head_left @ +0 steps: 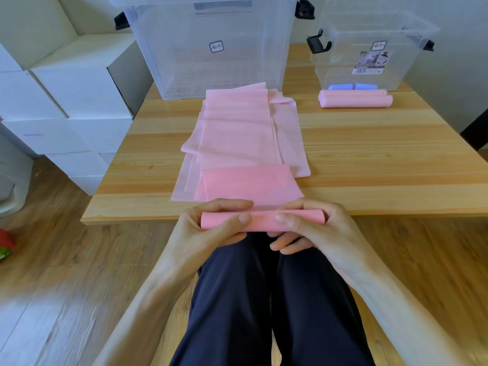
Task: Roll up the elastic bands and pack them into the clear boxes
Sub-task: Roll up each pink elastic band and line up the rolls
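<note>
A pink elastic band (248, 183) runs from the table's front edge back over a heap of paler pink bands (237, 128). Its near end is wound into a pink roll (264, 220) just off the table edge, above my lap. My left hand (211, 228) grips the roll's left end, thumb on top. My right hand (311, 228) grips the right end the same way. Two finished pink rolls (355, 99) lie on the table before the small clear box (369, 48), which holds blue rolls (352, 86). A large clear box (211, 43) stands at the back centre.
The wooden table (369, 159) has bare surface right of the bands. White cardboard boxes (74, 88) are stacked to the left. My dark trouser legs (264, 299) fill the lower middle, over a wood floor. A red and green object (6, 247) lies at the far left.
</note>
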`<move>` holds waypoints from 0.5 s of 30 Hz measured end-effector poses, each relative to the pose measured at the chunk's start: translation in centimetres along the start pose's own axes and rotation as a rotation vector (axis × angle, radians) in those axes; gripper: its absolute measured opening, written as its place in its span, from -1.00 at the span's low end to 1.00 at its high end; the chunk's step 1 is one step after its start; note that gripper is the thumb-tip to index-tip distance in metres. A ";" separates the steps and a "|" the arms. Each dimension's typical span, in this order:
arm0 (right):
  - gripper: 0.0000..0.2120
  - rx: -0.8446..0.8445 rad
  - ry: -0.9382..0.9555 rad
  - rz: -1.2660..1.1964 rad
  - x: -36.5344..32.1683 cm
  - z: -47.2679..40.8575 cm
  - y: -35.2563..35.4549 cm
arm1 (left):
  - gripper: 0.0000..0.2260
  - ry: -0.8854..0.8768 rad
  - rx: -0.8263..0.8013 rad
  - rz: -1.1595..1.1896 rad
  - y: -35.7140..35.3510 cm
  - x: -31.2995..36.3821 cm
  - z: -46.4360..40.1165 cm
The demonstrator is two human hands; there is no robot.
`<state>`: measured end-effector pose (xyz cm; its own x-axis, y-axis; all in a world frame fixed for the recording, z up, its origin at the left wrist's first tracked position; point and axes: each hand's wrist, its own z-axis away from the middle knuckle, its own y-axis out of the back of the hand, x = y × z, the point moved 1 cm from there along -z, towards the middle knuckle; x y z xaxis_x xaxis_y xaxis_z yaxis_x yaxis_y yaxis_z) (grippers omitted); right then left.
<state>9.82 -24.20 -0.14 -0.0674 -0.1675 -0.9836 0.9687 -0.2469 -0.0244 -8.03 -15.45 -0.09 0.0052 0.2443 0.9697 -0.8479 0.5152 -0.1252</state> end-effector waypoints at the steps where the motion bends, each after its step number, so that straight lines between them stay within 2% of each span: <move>1: -0.77 -0.004 -0.008 -0.004 0.0 0.0 0.0 | -0.82 -0.003 0.003 -0.001 0.0 0.0 0.0; 4: -0.68 -0.028 -0.023 -0.035 -0.1 0.1 -0.2 | -0.84 -0.003 0.053 -0.012 0.1 -0.2 -0.1; 8: -0.77 -0.021 0.013 -0.015 0.1 0.0 -0.1 | -0.81 -0.015 0.015 -0.001 0.4 -0.2 0.0; 15: -0.68 -0.039 0.012 -0.038 0.1 0.1 -0.5 | -0.82 -0.004 0.053 -0.006 0.5 -0.4 -0.1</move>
<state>9.35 -24.19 -0.20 -0.1019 -0.1474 -0.9838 0.9740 -0.2159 -0.0685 -8.39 -15.19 -0.56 0.0085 0.2384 0.9711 -0.8747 0.4724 -0.1083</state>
